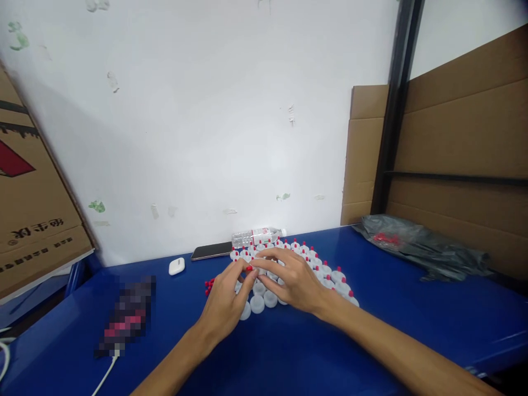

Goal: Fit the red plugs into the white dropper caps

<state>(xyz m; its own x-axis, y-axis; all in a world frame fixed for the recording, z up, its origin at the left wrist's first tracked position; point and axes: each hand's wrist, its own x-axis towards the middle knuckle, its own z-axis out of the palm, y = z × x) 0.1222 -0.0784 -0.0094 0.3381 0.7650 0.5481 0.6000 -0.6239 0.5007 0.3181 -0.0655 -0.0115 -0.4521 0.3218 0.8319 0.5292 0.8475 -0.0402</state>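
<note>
In the lower middle of the frame, the left hand (225, 297) pinched a small red cap (249, 269). The right hand (295, 279) curled close beside it; I couldn't tell if it gripped anything. White round lids (257, 304) sat around them, many red-topped.

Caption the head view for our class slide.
Left hand and right hand meet at a small red piece above white round pieces on a blue table.
</note>
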